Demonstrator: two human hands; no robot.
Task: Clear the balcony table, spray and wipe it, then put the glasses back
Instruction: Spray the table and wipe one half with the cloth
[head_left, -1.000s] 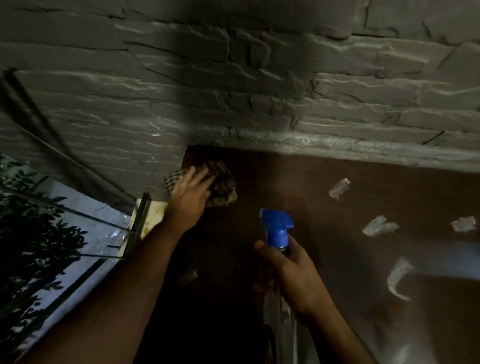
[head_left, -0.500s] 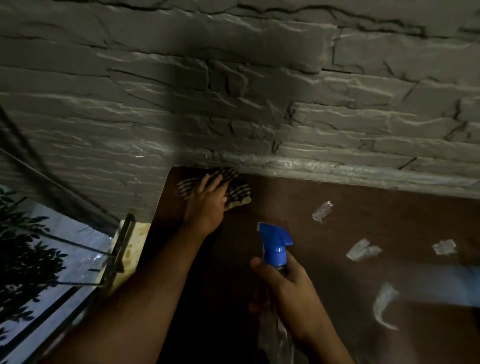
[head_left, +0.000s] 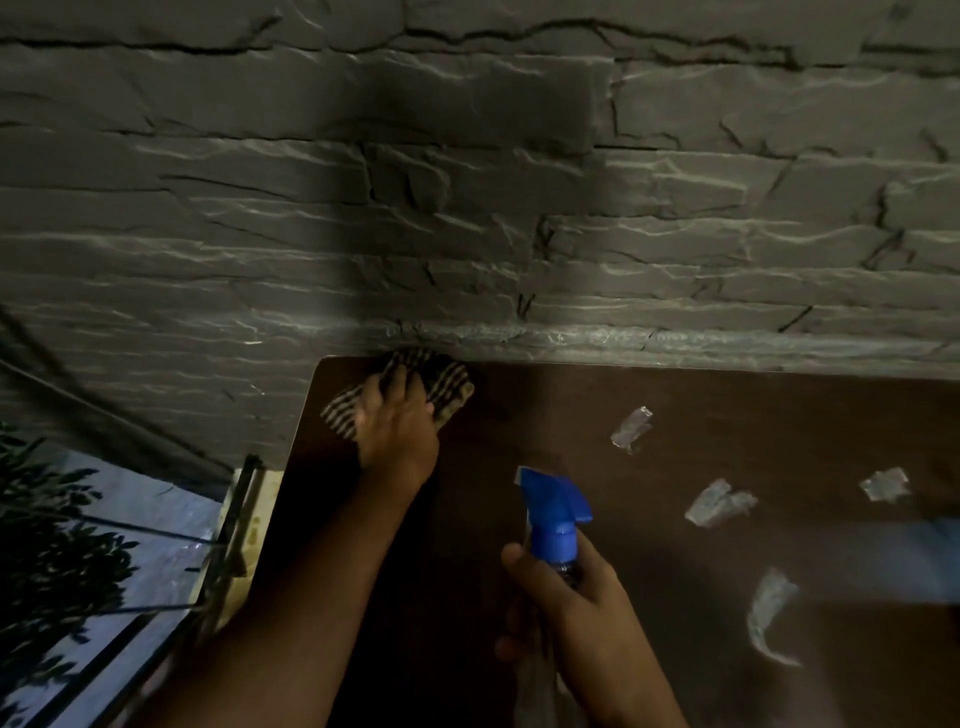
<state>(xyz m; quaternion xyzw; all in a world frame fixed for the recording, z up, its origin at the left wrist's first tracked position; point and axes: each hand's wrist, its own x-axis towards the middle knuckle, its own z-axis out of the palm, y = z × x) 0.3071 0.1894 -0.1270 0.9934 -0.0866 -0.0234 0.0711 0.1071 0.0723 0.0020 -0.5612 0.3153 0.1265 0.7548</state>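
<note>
Counts: one brown table, one checked cloth, one spray bottle, four pale scraps of torn film on the table, well apart from the cloth. Cloth, dark with light stripes and bunched, lies at the table's far left corner against the stone wall. Left hand presses it down, fingers laid flat over it. Right hand, above the table's near edge, grips the bottle's clear neck beneath its blue trigger head.

table: smooth matt brown wood | cloth: striped woven fabric | wall: rough grey stone | spray bottle: glossy blue plastic head
</note>
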